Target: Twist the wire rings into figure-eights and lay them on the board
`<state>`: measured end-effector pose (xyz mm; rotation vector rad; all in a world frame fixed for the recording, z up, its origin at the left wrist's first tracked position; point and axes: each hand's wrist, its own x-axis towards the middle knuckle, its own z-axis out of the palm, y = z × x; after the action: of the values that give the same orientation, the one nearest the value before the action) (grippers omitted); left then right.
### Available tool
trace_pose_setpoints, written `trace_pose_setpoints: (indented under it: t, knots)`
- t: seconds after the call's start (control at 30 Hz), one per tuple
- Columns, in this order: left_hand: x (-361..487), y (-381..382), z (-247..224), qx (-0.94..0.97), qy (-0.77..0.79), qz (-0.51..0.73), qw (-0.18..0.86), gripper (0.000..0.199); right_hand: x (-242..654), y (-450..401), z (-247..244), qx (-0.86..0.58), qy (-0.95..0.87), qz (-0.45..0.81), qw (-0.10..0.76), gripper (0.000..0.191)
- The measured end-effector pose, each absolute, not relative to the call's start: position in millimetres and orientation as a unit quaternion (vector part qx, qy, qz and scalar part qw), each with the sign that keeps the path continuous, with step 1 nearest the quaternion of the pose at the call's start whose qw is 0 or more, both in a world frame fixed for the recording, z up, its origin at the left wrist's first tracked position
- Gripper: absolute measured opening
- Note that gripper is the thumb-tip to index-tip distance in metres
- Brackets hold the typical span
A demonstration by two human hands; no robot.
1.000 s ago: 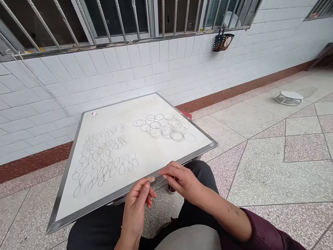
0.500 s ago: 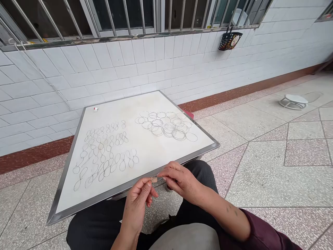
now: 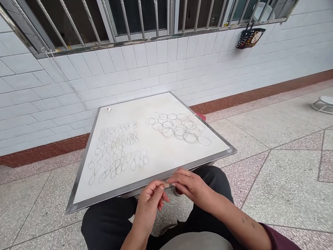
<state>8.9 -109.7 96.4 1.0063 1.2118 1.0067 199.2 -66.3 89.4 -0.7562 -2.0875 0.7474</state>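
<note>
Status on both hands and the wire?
Left hand and right hand pinching thin wire at table's near edge. Fingers partly hide the pinch. Nothing visible blocking the hands.

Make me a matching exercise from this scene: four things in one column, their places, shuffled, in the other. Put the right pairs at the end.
Things:
1. bag
2. round loops
3. figure-eight loops
4. stool

Places:
A. lying on the right part of the table
B. on the floor, at the right edge of the picture
C. hanging at the window bars
D. lying in rough rows on the left part of the table

Right pairs: 1-C, 2-A, 3-D, 4-B
</note>
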Motion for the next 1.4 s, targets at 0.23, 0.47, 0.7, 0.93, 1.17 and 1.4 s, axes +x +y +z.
trace_pose_setpoints:
  t: [0.23,0.47,0.7,0.93,1.17,1.4]
  knots:
    - [6.1,-111.4,92.3,0.437,0.505,0.423,0.613,0.03,197.2,-64.2,86.7,-0.279,-0.837,0.263,0.39,0.025]
    - [5.5,-112.3,93.8,0.429,0.505,0.416,0.623,0.031,195.5,-64.3,85.5,-0.28,-0.855,0.203,0.387,0.022]
    - [3.7,-113.2,94.6,0.45,0.506,0.386,0.626,0.03,195.3,-64.5,83.8,-0.28,-0.862,0.227,0.357,0.02]
    - [3.7,-113.4,94.6,0.466,0.494,0.375,0.631,0.031,193.6,-63.6,87.3,-0.288,-0.857,0.252,0.346,0.014]
    - [2.3,-114.4,97.9,0.422,0.5,0.421,0.628,0.027,193.2,-63.2,89.5,-0.276,-0.865,0.237,0.346,0.015]
    - [6.2,-113.8,92.6,0.351,0.463,0.454,0.676,0.035,192.8,-61.8,82.2,-0.273,-0.869,0.222,0.347,0.015]
